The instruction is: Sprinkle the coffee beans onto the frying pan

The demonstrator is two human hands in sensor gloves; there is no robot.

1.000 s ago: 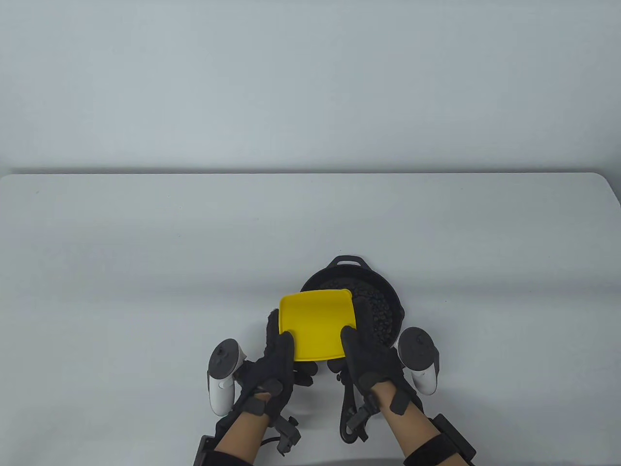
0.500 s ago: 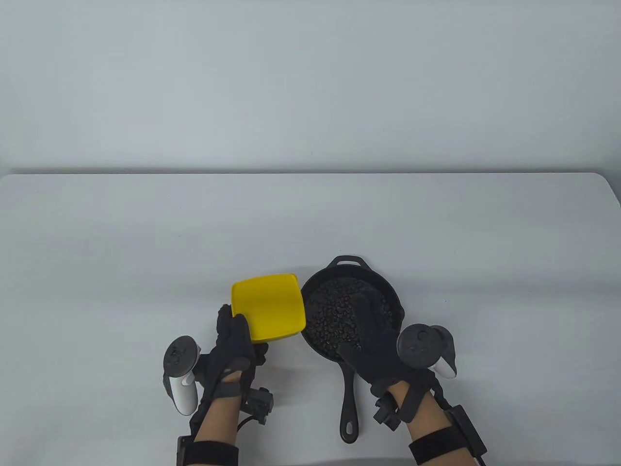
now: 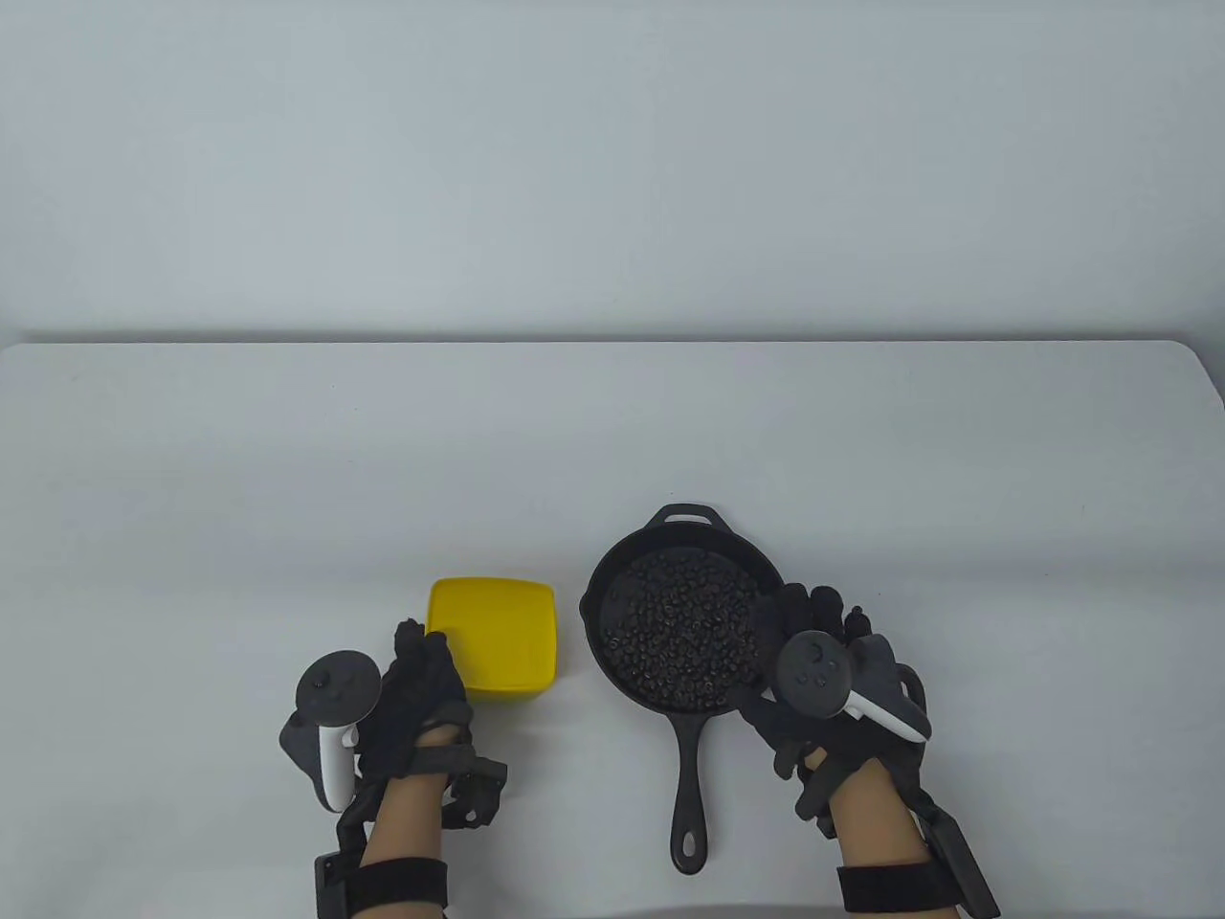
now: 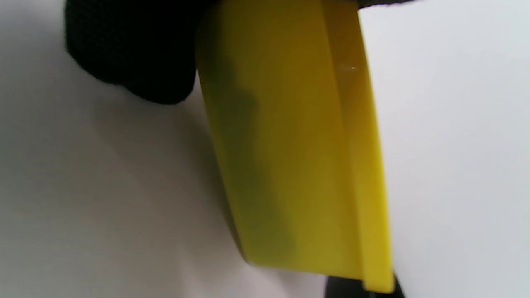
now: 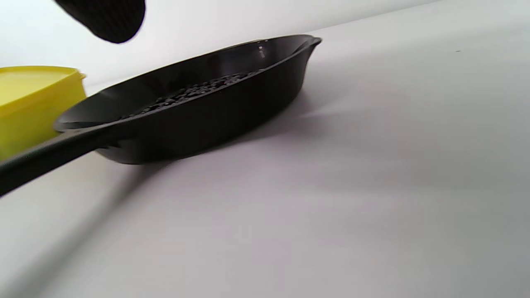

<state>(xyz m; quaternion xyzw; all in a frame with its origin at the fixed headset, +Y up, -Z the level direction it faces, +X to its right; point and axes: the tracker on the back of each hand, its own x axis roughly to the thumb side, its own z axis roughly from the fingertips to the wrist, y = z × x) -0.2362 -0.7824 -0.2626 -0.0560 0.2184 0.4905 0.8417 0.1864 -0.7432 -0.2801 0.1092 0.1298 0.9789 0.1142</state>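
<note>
The black cast-iron frying pan (image 3: pixel 689 766) sits on the white table, handle toward me, with a layer of dark coffee beans (image 3: pixel 684 622) across its bottom. The pan (image 5: pixel 198 120) and beans (image 5: pixel 194 93) also show in the right wrist view. A yellow square container (image 3: pixel 498 637) stands on the table just left of the pan. My left hand (image 3: pixel 426 646) holds it by its left side; in the left wrist view a fingertip (image 4: pixel 132 54) presses the container's wall (image 4: pixel 290 145). My right hand (image 3: pixel 809 622) hovers at the pan's right rim, holding nothing; one fingertip (image 5: pixel 107 16) shows.
The white table (image 3: pixel 287 459) stretches wide to the back and both sides, ending at a grey wall. The yellow container (image 5: pixel 33 107) shows behind the pan handle in the right wrist view.
The yellow container was upturned over the pan in both hands. My left hand has carried it left and down onto the table. My right hand has let go and moved to the pan's right rim.
</note>
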